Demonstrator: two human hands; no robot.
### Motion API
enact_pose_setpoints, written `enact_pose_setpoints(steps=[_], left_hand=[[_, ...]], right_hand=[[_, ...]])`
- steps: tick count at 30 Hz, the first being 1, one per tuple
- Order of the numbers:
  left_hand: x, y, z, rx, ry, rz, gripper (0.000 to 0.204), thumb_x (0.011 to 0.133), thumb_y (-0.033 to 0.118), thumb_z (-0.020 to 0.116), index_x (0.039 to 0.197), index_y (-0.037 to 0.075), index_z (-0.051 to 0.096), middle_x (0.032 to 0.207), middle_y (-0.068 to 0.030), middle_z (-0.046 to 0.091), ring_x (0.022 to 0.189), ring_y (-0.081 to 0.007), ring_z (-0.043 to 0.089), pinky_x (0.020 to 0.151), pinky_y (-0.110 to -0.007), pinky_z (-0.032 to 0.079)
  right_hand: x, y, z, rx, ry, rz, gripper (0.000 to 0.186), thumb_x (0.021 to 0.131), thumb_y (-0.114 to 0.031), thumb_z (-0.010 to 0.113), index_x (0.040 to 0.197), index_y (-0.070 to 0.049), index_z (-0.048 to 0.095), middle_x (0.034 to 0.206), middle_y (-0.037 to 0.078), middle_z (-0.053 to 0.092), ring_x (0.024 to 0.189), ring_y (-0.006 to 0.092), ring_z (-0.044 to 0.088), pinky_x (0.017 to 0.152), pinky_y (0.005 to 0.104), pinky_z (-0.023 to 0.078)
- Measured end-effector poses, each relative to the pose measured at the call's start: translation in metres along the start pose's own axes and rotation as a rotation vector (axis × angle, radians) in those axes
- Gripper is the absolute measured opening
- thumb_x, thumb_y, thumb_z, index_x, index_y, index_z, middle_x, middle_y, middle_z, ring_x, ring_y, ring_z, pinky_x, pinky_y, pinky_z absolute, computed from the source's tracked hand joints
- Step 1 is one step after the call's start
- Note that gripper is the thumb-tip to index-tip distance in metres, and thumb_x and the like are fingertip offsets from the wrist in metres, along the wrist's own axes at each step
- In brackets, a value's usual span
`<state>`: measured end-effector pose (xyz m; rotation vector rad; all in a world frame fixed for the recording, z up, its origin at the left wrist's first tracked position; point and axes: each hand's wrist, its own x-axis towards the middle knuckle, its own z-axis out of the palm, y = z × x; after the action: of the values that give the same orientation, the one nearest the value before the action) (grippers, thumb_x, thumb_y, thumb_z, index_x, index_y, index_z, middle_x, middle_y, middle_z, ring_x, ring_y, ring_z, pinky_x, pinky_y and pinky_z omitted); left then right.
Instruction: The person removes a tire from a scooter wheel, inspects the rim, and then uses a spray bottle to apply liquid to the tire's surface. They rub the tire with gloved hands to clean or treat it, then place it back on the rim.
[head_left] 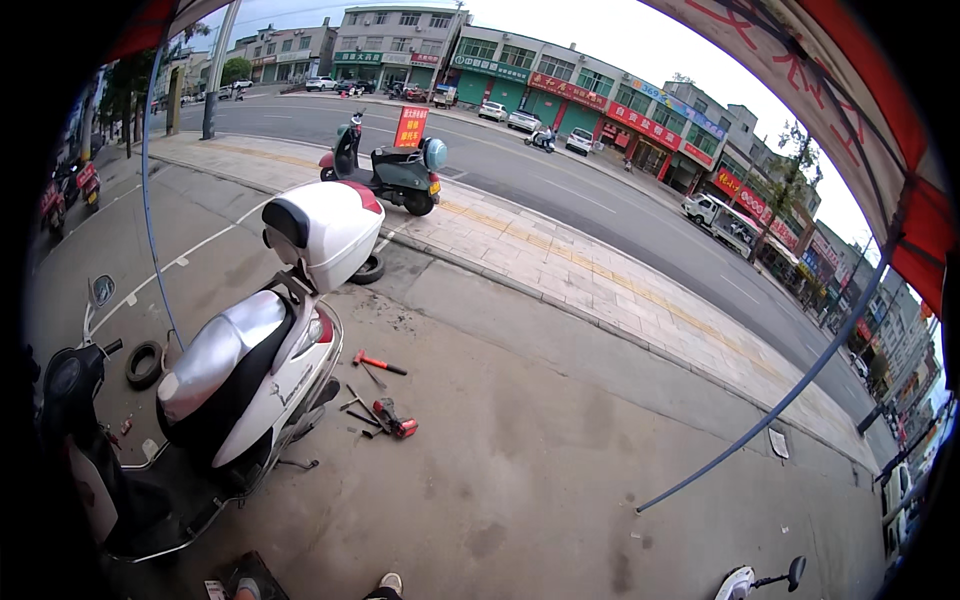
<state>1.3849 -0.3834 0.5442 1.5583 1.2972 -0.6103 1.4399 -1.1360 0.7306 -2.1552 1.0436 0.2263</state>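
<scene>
Standing at the left as a white-and-black motor scooter (255,410), pointing its handlebar (112,347) leftward, bearing a silvery seat (225,335) and carrying a white top box (335,245) with a black backrest (287,222) — looking closed. Lying loose just beside the scooter — as a red hammer (380,363) with a black grip (396,370), thin dark hand tools (361,404) and a red-and-black power tool (397,420).

Scooter (258,410) at left, hammer (380,363) and other tools (394,418) on ground (530,430) rightward, road (590,200) beyond, shops (560,98) behind road
</scene>
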Motion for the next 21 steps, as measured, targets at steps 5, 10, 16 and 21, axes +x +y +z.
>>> enact_pose_setpoints(steps=[5, 10, 16, 21], left_hand=[[0.057, 0.156, 0.067, -0.166, -0.093, 0.192, 0.026, 0.090, 0.013, 0.055, 0.110, 0.011, 0.071, 0.103, -0.0122, 0.072, 0.087, -0.0228, 0.069, 0.078, -0.034, 0.053], [0.031, 0.348, 0.126, -0.218, -0.016, 0.599, 0.019, 0.088, 0.008, 0.059, 0.103, 0.007, 0.070, 0.088, -0.0093, 0.070, 0.075, -0.0164, 0.063, 0.067, -0.030, 0.048], [0.083, 0.496, 0.202, -0.132, 0.140, 0.396, 0.021, 0.091, 0.023, 0.059, 0.099, 0.006, 0.069, 0.083, -0.0065, 0.069, 0.074, -0.0186, 0.062, 0.067, -0.032, 0.047], [0.100, 0.477, 0.205, -0.274, 0.227, 0.339, 0.034, 0.094, 0.037, 0.055, 0.096, 0.006, 0.069, 0.078, -0.0058, 0.067, 0.072, -0.0196, 0.061, 0.068, -0.031, 0.047]], right_hand=[[0.136, -0.061, 0.017, 0.093, -0.120, 0.292, 0.050, 0.092, -0.043, 0.051, 0.115, 0.000, 0.064, 0.106, 0.019, 0.069, 0.100, 0.0302, 0.062, 0.087, 0.0394, 0.047], [0.249, -0.073, 0.056, 0.140, -0.237, 0.535, 0.048, 0.092, -0.039, 0.051, 0.114, 0.001, 0.063, 0.103, 0.017, 0.068, 0.095, 0.0281, 0.061, 0.083, 0.0389, 0.047], [0.449, -0.208, 0.101, 0.050, -0.367, 0.462, 0.044, 0.091, -0.035, 0.051, 0.114, 0.001, 0.061, 0.099, 0.015, 0.068, 0.090, 0.0255, 0.060, 0.079, 0.0383, 0.047], [0.607, -0.392, 0.123, 0.084, -0.316, -0.033, 0.042, 0.090, -0.032, 0.051, 0.113, 0.002, 0.060, 0.096, 0.014, 0.067, 0.085, 0.0233, 0.059, 0.075, 0.0378, 0.047]])
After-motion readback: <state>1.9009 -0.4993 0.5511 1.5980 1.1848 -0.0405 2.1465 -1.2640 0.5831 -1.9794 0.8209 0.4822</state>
